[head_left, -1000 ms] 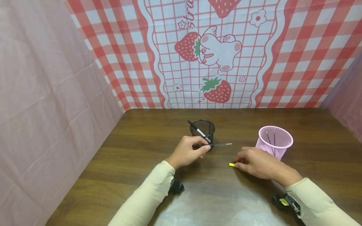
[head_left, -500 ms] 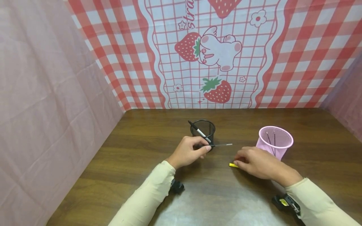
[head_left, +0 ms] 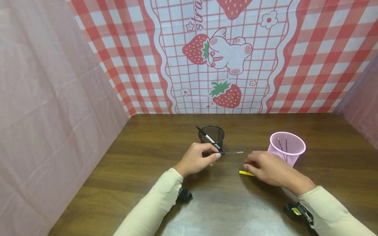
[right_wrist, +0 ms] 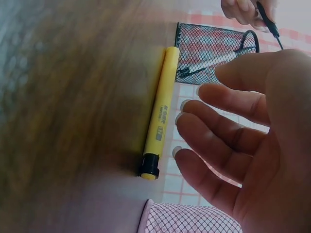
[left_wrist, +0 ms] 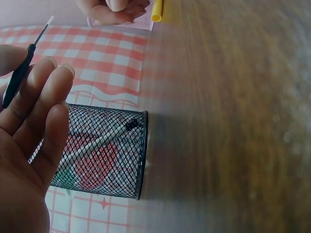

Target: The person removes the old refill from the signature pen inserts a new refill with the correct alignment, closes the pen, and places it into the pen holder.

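Note:
Between thumb and fingers, my left hand (head_left: 198,158) pinches a slim black-handled tool (left_wrist: 22,73) with a thin shaft and a pale tip. Its kind is unclear. The tool points right, in front of a black mesh pen cup (head_left: 220,134) holding a black-and-white pen (head_left: 208,136). On the table lies a yellow tube (right_wrist: 165,102) with small print and a black band near one end. My right hand (head_left: 267,167) hovers close over it, fingers loosely curled and apart from the tube in the right wrist view. In the head view, this hand covers part of the tube.
A pink mesh cup (head_left: 273,149) stands behind the right hand, with two thin dark sticks (head_left: 283,144) inside. The brown wooden table (head_left: 141,144) meets a red-and-white checked cloth (head_left: 141,65) at the back. A pink cloth (head_left: 59,98) hangs at the left.
My right hand has let go of the yellow tube and lifted slightly, so more of the tube shows. The left hand holds the black tool in nearly the same place.

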The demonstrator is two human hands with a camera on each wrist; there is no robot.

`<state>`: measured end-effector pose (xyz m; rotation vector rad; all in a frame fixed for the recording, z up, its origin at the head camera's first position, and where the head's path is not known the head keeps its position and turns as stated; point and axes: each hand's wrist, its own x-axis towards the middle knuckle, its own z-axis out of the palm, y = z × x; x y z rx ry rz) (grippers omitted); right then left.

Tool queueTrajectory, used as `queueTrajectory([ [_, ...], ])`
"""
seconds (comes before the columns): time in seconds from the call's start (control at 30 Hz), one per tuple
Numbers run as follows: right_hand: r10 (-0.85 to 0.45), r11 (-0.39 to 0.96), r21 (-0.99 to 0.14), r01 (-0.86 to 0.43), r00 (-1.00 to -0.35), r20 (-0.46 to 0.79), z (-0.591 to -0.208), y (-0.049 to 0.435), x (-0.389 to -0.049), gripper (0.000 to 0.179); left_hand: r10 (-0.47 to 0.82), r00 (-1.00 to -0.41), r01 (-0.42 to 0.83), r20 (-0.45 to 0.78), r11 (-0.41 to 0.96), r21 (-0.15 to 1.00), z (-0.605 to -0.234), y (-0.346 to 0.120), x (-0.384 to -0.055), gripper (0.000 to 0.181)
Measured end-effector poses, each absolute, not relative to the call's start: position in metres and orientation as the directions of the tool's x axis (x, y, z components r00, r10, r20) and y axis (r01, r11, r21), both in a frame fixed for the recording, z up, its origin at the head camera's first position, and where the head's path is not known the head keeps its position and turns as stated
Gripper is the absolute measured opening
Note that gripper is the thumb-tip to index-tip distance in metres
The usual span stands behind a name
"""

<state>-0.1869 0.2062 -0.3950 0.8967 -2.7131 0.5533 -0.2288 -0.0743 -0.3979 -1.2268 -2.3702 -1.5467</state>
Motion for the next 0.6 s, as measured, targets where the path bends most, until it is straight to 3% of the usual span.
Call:
queueTrajectory([
  [0.6, -0.488, 0.716, -0.285, -0.637, -0.748, 0.450, -0.3923, 0.2030, -0.1872, 0.008, 0.589, -0.680, 0.645, 0.436, 0.199, 0.737, -0.3988, -0.0722, -0.2287, 0.008],
])
